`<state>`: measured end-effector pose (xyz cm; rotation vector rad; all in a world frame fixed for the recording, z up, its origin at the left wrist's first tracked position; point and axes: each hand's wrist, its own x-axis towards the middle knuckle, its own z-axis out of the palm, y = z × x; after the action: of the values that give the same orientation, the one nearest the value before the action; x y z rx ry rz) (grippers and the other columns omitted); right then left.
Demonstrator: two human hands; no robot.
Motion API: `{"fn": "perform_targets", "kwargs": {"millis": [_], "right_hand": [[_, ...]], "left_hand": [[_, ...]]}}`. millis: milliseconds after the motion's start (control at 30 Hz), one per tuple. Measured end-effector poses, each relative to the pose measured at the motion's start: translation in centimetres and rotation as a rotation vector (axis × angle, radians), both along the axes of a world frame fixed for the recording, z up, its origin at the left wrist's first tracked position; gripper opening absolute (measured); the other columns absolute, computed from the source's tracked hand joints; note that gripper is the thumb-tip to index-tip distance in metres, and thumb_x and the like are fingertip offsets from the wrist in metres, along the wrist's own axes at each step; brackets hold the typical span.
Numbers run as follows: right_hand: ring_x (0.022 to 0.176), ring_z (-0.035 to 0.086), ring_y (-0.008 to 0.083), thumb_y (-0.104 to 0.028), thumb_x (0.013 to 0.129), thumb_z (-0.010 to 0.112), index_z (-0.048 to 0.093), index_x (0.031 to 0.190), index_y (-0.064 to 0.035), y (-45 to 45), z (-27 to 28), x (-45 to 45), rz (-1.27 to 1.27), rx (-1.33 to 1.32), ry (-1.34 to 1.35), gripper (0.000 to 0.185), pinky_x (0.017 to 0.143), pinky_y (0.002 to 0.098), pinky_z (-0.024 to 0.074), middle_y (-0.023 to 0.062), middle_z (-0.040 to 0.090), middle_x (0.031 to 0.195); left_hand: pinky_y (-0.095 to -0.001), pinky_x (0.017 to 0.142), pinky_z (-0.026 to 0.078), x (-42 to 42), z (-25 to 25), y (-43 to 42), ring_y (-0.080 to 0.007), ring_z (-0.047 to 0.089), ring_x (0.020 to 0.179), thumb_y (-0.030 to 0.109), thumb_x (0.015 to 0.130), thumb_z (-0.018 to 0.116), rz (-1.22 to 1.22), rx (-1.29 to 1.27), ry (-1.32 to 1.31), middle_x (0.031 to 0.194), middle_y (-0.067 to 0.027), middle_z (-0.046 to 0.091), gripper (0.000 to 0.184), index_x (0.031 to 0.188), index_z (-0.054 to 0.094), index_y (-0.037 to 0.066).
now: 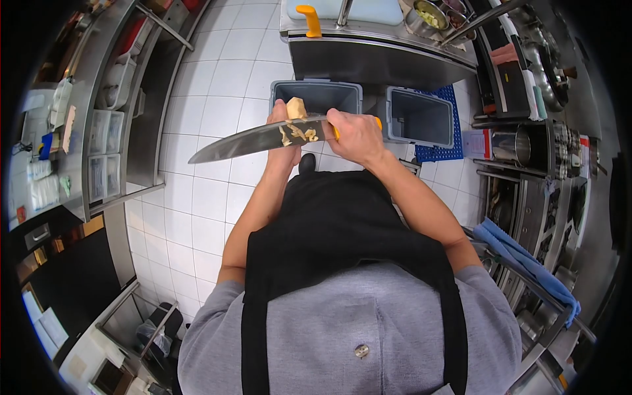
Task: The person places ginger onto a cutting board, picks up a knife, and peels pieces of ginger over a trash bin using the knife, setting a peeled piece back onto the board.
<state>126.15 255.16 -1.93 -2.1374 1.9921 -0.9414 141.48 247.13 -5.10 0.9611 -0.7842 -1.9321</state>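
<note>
White tiles (209, 194) lie below as the left hand (282, 157) grips the vegetable (296, 107) and the right hand (359, 137) clasps the knife (243, 143), best kept shallow in short strokes.

Right hand (355, 136) gripping large knife (247, 145), pale scraps (309, 135) on blade, left hand (283, 156) holding pale chunk (296, 108).

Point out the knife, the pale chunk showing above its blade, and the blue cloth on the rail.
Knife (259, 139), head view: on the blade's flat side.
Pale chunk (296, 108), head view: on its exposed upper part.
Blue cloth (526, 264), head view: on the middle of its length.
</note>
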Motion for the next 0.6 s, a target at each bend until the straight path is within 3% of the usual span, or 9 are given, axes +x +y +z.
{"fn": "perform_targets", "kwargs": {"millis": [200,333,400,533,600], "right_hand": [[0.06,0.065,0.034,-0.012,0.085,0.068,0.052,0.081,-0.0067,0.3,-0.4,-0.4,-0.033,-0.009,-0.009,0.017,0.051,0.0439,0.051,0.0111,0.065,0.069],[0.06,0.065,0.0342,-0.014,0.087,0.067,0.053,0.081,-0.007,0.5,-1.2,-0.8,-0.085,-0.024,-0.013,0.017,0.051,0.0443,0.0515,0.0116,0.065,0.069],[0.061,0.066,0.0338,-0.015,0.087,0.067,0.052,0.081,-0.0066,0.6,-1.4,-1.0,-0.116,0.025,0.0,0.018,0.053,0.0446,0.0522,0.0118,0.066,0.069],[0.067,0.068,0.0364,-0.02,0.089,0.064,0.055,0.083,-0.0052,0.7,-1.4,-1.5,-0.194,0.153,-0.006,0.018,0.06,0.0487,0.0543,0.0142,0.069,0.073],[0.069,0.069,0.0385,-0.023,0.09,0.062,0.057,0.085,-0.0049,0.4,-2.8,-2.4,-0.269,0.283,-0.004,0.019,0.063,0.0507,0.0544,0.0156,0.07,0.076]], "left_hand": [[-0.0225,0.037,0.027,0.2,0.6,0.0,-0.008,0.042,0.046,0.043,0.107,0.04,-0.076,0.039,0.101,0.067,0.0004,0.05,0.039,0.085,0.05,0.012],[-0.0228,0.037,0.027,0.0,1.4,0.1,-0.0076,0.038,0.044,0.038,0.108,0.038,-0.052,0.073,0.111,0.066,0.0002,0.049,0.035,0.089,0.049,0.011],[-0.0239,0.035,0.024,-0.1,1.7,0.1,-0.0094,0.033,0.041,0.036,0.108,0.035,0.008,0.084,0.049,0.065,-0.0055,0.051,0.041,0.092,0.054,0.004],[-0.0244,0.035,0.024,0.1,1.3,0.0,-0.0103,0.031,0.038,0.033,0.108,0.032,0.032,0.076,-0.014,0.063,-0.0086,0.05,0.042,0.093,0.054,0.0],[-0.025,0.035,0.024,0.5,1.1,-0.4,-0.0107,0.03,0.037,0.034,0.107,0.031,-0.084,-0.066,-0.052,0.062,-0.0104,0.051,0.045,0.092,0.054,-0.001]]}}
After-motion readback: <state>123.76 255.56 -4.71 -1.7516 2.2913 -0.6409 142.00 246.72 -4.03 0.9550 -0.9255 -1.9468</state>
